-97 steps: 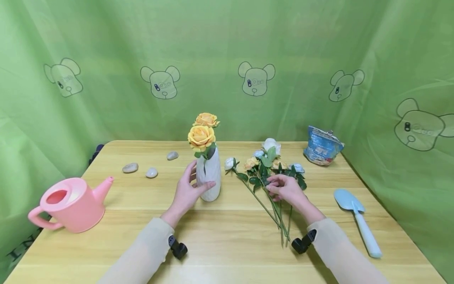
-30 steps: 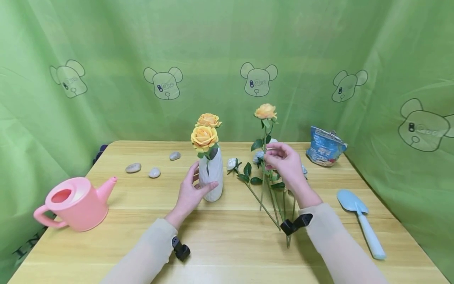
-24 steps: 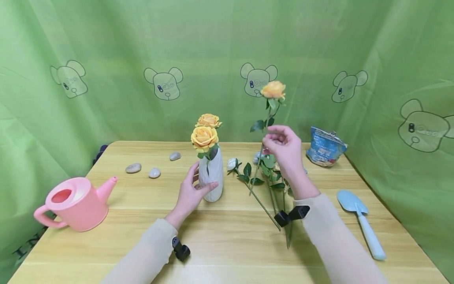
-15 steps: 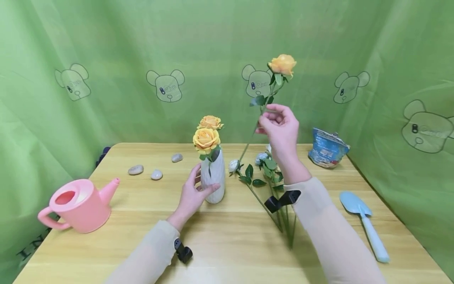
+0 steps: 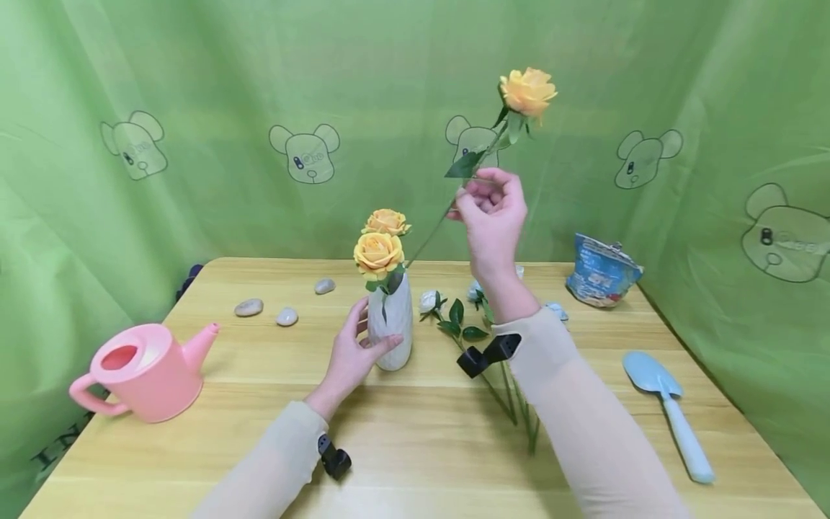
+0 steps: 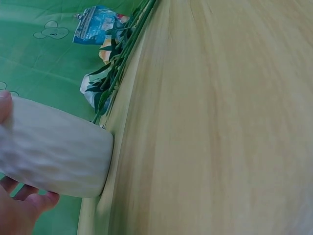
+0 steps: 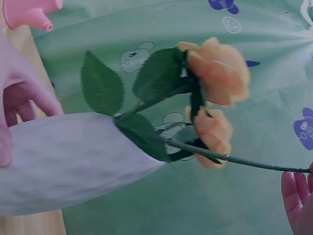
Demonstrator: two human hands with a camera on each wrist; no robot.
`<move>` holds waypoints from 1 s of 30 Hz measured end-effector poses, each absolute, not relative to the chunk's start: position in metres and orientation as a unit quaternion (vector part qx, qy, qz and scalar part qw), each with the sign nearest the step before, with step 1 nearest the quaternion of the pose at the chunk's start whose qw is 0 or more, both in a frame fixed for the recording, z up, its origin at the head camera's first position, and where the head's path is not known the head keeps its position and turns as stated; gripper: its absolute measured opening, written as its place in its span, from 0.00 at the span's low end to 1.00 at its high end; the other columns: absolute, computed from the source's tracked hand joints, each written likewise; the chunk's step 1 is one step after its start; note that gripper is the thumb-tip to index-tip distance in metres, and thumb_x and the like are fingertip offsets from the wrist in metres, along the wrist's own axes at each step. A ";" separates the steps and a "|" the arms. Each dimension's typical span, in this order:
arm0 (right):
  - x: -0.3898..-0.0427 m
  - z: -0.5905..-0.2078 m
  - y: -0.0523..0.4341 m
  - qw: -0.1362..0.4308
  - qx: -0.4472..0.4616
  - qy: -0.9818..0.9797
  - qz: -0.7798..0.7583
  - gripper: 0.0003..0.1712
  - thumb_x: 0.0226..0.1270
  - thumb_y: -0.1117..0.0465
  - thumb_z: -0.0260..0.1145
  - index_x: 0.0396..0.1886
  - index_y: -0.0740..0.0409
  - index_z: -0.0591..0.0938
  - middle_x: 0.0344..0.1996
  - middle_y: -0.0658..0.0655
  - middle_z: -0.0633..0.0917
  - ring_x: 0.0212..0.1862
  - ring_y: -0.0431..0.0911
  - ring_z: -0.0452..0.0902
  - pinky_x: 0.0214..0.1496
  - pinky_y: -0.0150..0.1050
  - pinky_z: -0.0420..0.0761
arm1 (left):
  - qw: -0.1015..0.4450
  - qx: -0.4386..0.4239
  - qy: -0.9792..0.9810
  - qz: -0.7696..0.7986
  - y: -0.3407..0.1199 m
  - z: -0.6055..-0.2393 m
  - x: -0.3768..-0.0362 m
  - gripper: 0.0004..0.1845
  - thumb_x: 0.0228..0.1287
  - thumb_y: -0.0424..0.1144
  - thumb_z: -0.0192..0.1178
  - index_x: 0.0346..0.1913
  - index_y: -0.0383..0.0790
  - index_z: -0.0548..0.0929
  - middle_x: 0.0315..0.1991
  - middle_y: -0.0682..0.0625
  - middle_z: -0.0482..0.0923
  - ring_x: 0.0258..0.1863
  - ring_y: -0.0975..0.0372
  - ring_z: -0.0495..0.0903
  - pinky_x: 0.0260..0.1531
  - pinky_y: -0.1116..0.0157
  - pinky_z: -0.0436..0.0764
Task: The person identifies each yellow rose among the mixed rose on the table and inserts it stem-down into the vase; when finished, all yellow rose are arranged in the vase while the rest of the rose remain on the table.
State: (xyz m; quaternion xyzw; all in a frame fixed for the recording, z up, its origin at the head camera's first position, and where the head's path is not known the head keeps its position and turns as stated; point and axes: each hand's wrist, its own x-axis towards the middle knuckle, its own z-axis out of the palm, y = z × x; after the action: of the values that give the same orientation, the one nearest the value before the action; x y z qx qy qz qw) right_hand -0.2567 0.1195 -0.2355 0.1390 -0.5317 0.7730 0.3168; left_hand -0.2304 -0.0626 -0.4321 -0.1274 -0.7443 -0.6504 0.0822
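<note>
My left hand (image 5: 350, 357) grips the white textured vase (image 5: 392, 317) round its side; the vase stands upright on the table. Two yellow roses (image 5: 378, 256) rise from its mouth. My right hand (image 5: 496, 220) pinches the stem of another yellow rose (image 5: 528, 94), raised above the table and slanting down left. The lower end of this stem (image 7: 244, 161) overlaps the vase mouth in the right wrist view, close to the leaves of the standing roses. Curled fingers (image 6: 44, 200) show under the vase (image 6: 54, 147) in the left wrist view.
More stems with white and blue blooms and a white rose (image 5: 429, 301) lie right of the vase, partly behind my right forearm. A blue trowel (image 5: 671, 411) and a blue bag (image 5: 603, 272) are farther right. Left stand a pink watering can (image 5: 145, 371) and stones (image 5: 249, 308).
My right hand has picked a yellow rose from the pile, lifted it, and carried it left, tilting its stem toward the vase mouth. My left hand has kept hold of the vase.
</note>
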 end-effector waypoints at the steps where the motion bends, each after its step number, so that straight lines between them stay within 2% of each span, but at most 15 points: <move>1: -0.258 -0.238 0.117 0.319 0.144 -0.541 0.765 0.19 0.52 0.83 0.57 0.40 0.62 0.73 0.31 0.58 0.75 0.29 0.44 0.73 0.29 0.36 0.82 | 0.082 -0.128 -0.743 -0.652 -0.062 -0.433 -0.230 0.42 0.47 0.46 0.73 0.66 0.61 0.63 0.57 0.48 0.69 0.54 0.52 0.71 0.52 0.54 0.74; 7: -0.256 -0.259 0.106 0.301 0.164 -0.627 0.700 0.17 0.53 0.81 0.58 0.44 0.69 0.72 0.33 0.58 0.75 0.32 0.44 0.72 0.30 0.35 0.82 | 0.080 -0.127 -0.741 -0.655 -0.060 -0.436 -0.228 0.42 0.48 0.45 0.72 0.66 0.61 0.63 0.57 0.49 0.69 0.54 0.53 0.71 0.52 0.54 0.74; 14: -0.230 -0.270 0.093 0.278 0.173 -0.685 0.651 0.17 0.52 0.81 0.58 0.44 0.79 0.71 0.34 0.70 0.76 0.34 0.49 0.72 0.37 0.36 0.79 | 0.081 -0.127 -0.744 -0.651 -0.058 -0.437 -0.227 0.43 0.47 0.45 0.72 0.67 0.57 0.62 0.58 0.47 0.69 0.55 0.53 0.70 0.52 0.53 0.74; 17: -0.227 -0.279 0.092 0.253 0.166 -0.696 0.652 0.17 0.53 0.81 0.59 0.45 0.79 0.71 0.36 0.71 0.76 0.36 0.50 0.73 0.40 0.34 0.78 | 0.081 -0.121 -0.748 -0.648 -0.058 -0.437 -0.227 0.43 0.48 0.46 0.72 0.67 0.58 0.62 0.59 0.48 0.69 0.55 0.54 0.71 0.52 0.54 0.74; 22: -0.223 -0.307 0.099 0.204 0.162 -0.721 0.642 0.12 0.58 0.78 0.60 0.43 0.77 0.74 0.39 0.70 0.79 0.38 0.54 0.76 0.39 0.30 0.79 | 0.081 -0.122 -0.748 -0.648 -0.059 -0.436 -0.229 0.43 0.48 0.47 0.72 0.67 0.59 0.62 0.59 0.49 0.68 0.55 0.53 0.70 0.53 0.54 0.73; 26: -0.219 -0.329 0.111 0.191 0.153 -0.729 0.639 0.10 0.59 0.78 0.60 0.41 0.77 0.76 0.40 0.72 0.80 0.39 0.61 0.77 0.37 0.29 0.79 | 0.083 -0.125 -0.746 -0.649 -0.060 -0.433 -0.229 0.42 0.47 0.48 0.72 0.66 0.60 0.62 0.58 0.50 0.69 0.55 0.54 0.70 0.53 0.55 0.73; 30: -0.218 -0.347 0.125 0.167 0.127 -0.735 0.645 0.12 0.59 0.77 0.60 0.43 0.77 0.76 0.39 0.73 0.80 0.39 0.65 0.76 0.36 0.33 0.81 | 0.088 -0.124 -0.747 -0.647 -0.062 -0.433 -0.230 0.42 0.47 0.49 0.72 0.66 0.60 0.62 0.58 0.51 0.69 0.55 0.55 0.70 0.53 0.55 0.73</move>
State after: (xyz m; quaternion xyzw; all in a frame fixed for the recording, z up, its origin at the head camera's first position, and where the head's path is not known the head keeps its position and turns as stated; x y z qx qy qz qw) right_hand -0.2180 0.1246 -0.3469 0.1272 -0.7348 0.6449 0.1672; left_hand -0.2298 -0.0620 -0.4325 -0.1236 -0.7469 -0.6474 0.0881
